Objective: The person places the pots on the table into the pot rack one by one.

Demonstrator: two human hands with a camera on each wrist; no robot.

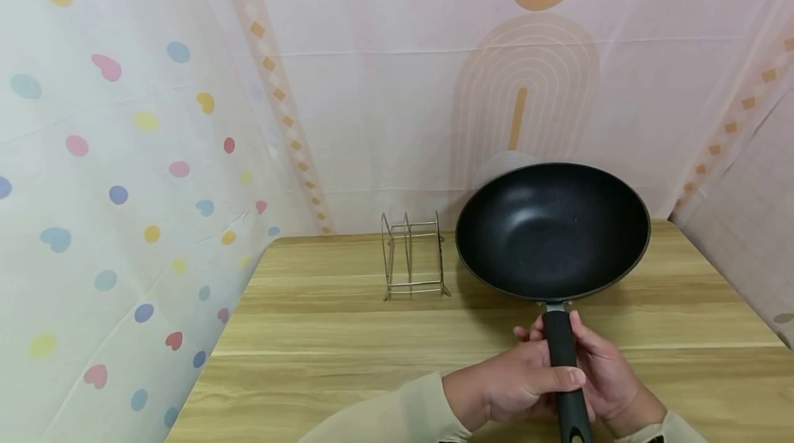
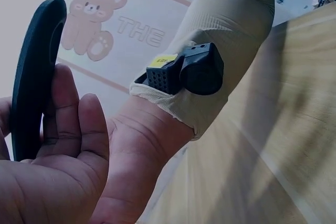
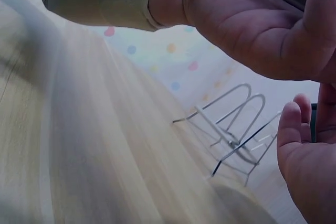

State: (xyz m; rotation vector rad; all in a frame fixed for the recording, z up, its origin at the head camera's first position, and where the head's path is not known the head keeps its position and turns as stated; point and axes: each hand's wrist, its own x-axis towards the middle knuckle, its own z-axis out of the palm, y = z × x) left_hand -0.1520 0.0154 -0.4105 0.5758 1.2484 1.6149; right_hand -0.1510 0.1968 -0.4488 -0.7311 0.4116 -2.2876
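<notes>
A black wok (image 1: 552,229) with a long dark handle (image 1: 561,346) is held above the wooden table, its inside tilted toward the head camera. My left hand (image 1: 521,381) grips the handle from the left, thumb laid across the top. From the right, my right hand (image 1: 611,374) holds the same handle, its thumb along the side near the pan and its fingers passing underneath. In the left wrist view the handle end (image 2: 37,77) rises beside the fingers. Both hands show close together in the right wrist view, with the pan's bowl out of sight.
Left of the wok stands a thin metal wire rack (image 1: 412,257) with upright loops, near the table's back edge. The light wooden table (image 1: 322,346) meets hanging patterned cloths (image 1: 372,119) behind and to the left.
</notes>
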